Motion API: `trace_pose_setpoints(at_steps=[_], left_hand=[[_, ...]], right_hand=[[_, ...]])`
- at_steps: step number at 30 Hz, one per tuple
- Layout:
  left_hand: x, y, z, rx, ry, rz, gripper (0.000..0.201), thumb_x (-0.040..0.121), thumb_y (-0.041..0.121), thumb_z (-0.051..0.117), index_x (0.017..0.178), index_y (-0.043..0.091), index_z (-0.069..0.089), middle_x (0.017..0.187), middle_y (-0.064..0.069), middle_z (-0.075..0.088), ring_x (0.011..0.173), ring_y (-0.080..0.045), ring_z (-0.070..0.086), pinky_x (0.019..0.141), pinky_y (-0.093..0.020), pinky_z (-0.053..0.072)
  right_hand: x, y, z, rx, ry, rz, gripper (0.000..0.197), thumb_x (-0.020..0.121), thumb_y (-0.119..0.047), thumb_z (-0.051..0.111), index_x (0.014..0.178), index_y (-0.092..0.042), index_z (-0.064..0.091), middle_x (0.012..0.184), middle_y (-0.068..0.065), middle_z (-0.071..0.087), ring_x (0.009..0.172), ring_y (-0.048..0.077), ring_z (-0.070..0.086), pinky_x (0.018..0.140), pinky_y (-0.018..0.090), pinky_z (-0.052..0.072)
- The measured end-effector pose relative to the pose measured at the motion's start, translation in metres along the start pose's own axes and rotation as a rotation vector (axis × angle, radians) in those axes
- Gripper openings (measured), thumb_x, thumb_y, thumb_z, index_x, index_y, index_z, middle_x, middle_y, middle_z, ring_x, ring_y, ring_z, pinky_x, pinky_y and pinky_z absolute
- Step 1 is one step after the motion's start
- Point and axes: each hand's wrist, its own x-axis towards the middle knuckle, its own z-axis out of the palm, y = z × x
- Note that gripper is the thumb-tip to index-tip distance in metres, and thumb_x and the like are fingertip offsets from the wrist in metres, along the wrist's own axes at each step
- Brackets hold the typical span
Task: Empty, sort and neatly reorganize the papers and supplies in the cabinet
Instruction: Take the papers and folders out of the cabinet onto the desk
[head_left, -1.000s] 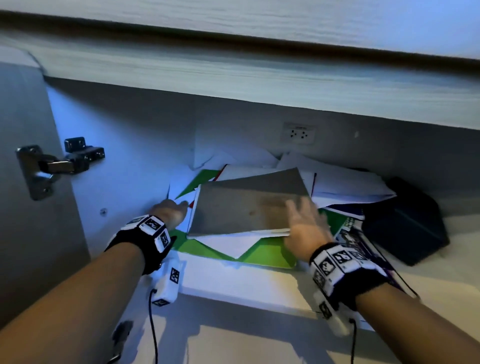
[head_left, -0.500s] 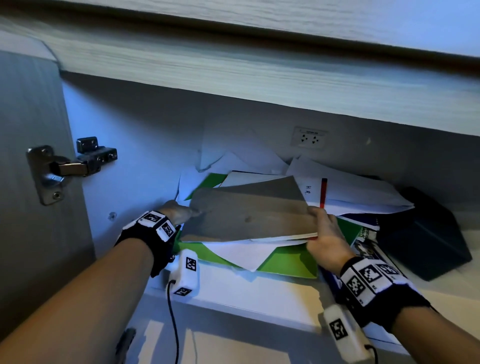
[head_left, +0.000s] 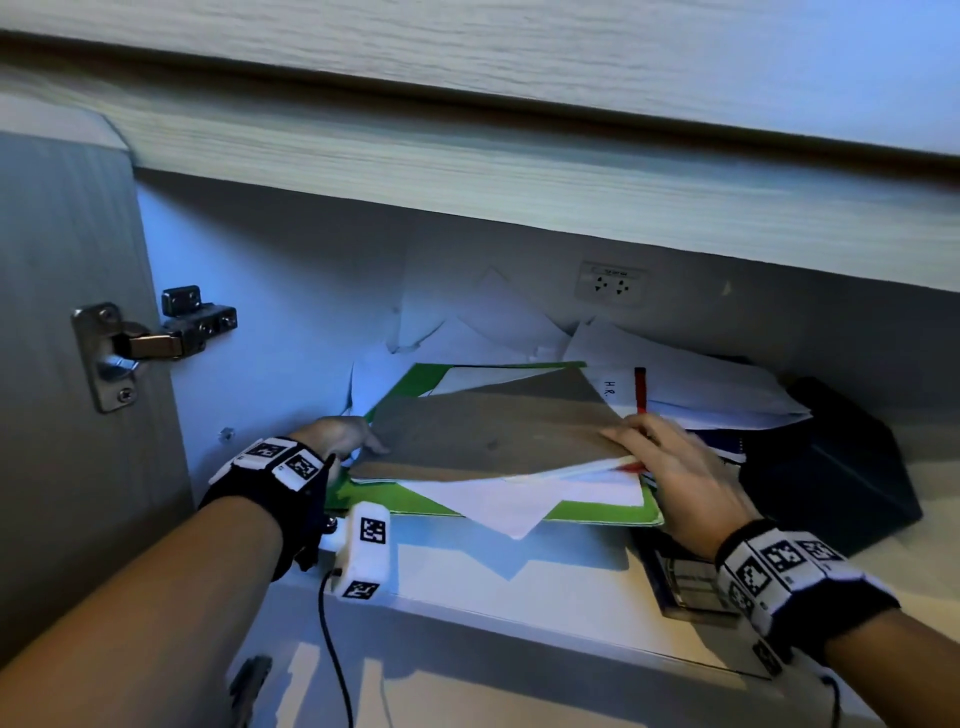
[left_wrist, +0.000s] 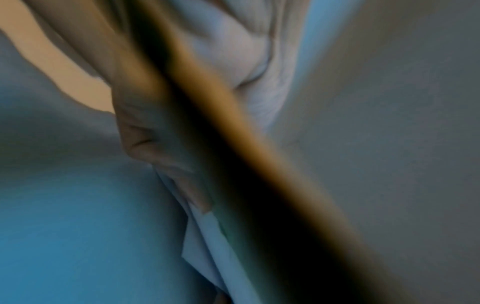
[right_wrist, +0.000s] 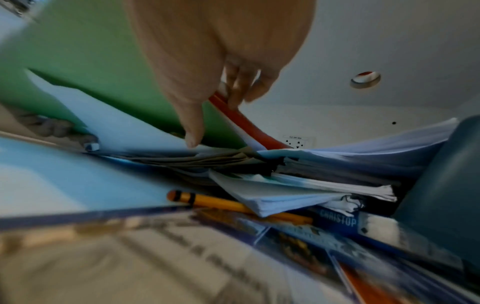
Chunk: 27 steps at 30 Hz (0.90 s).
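Observation:
A messy pile of papers lies on the cabinet shelf (head_left: 519, 587). On top is a brown folder (head_left: 493, 431) over white sheets and a red-edged folder (right_wrist: 244, 121). Below them lies a green folder (head_left: 602, 512). My left hand (head_left: 363, 441) grips the brown folder's left edge, thumb on top. My right hand (head_left: 631, 441) pinches the right edge of the top stack. In the right wrist view its fingers (right_wrist: 233, 90) sit on the red edge and the thumb reaches under the green folder (right_wrist: 91, 61). The left wrist view is blurred, showing fingers (left_wrist: 145, 127) beside the folder's brown edge (left_wrist: 233, 123).
A dark box (head_left: 831, 467) stands at the right of the shelf. Under the pile lie a yellow pencil (right_wrist: 233, 205), a blue book (right_wrist: 337, 221) and a magazine (head_left: 685, 582). The open door (head_left: 62, 364) with its hinge (head_left: 150, 343) is at the left. A socket (head_left: 612, 285) is on the back wall.
My right hand slid from the top of the brown folder to its right edge and took hold. The left hand closed on the left edge. The top stack's right side has risen slightly.

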Motion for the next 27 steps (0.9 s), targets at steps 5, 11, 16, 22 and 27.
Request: trace_pose_setpoints(at_steps=[5, 11, 16, 22, 27], left_hand=[[-0.022, -0.002, 0.002, -0.054, 0.014, 0.006, 0.047, 0.081, -0.003, 0.070, 0.125, -0.013, 0.053, 0.120, -0.016, 0.058, 0.128, -0.034, 0.049, 0.098, -0.035, 0.044], [-0.054, -0.006, 0.003, -0.158, -0.171, 0.016, 0.011, 0.082, -0.007, 0.063, 0.093, -0.004, 0.060, 0.105, -0.019, 0.064, 0.090, -0.032, 0.060, 0.079, -0.036, 0.050], [-0.087, -0.010, -0.001, -0.159, -0.281, 0.034, 0.014, 0.076, 0.002, 0.069, 0.088, -0.004, 0.069, 0.074, -0.014, 0.069, 0.055, -0.026, 0.064, 0.053, -0.027, 0.052], [-0.129, -0.012, 0.006, -0.229, -0.233, 0.101, 0.019, 0.078, -0.003, 0.067, 0.096, -0.007, 0.068, 0.086, -0.015, 0.067, 0.067, -0.026, 0.063, 0.048, -0.023, 0.050], [-0.166, 0.006, -0.009, -0.316, -0.185, 0.151, 0.042, 0.062, 0.011, 0.078, 0.098, -0.008, 0.069, 0.086, -0.020, 0.063, 0.053, -0.027, 0.062, 0.050, -0.026, 0.052]], right_hand=[[0.011, 0.011, -0.012, -0.241, 0.037, -0.113, 0.074, 0.056, -0.007, 0.085, 0.122, -0.032, 0.062, 0.128, 0.000, 0.056, 0.101, 0.022, 0.045, 0.075, 0.038, 0.049], [-0.021, 0.023, -0.029, 0.123, 0.031, -0.224, 0.042, 0.085, -0.034, 0.049, 0.121, -0.022, 0.064, 0.131, -0.001, 0.060, 0.117, 0.016, 0.057, 0.102, 0.040, 0.043], [-0.069, 0.018, -0.046, 0.315, 0.146, -0.210, 0.044, 0.077, -0.040, 0.072, 0.117, -0.024, 0.066, 0.122, -0.009, 0.064, 0.112, -0.001, 0.058, 0.099, 0.019, 0.045], [-0.094, 0.016, -0.065, 0.222, 0.134, -0.270, 0.037, 0.092, -0.034, 0.048, 0.125, -0.024, 0.063, 0.127, -0.011, 0.062, 0.114, 0.005, 0.059, 0.095, 0.026, 0.045], [-0.104, 0.009, -0.112, 0.103, 0.250, -0.242, 0.036, 0.086, -0.022, 0.053, 0.119, -0.022, 0.066, 0.117, -0.006, 0.067, 0.104, 0.013, 0.066, 0.083, 0.032, 0.051]])
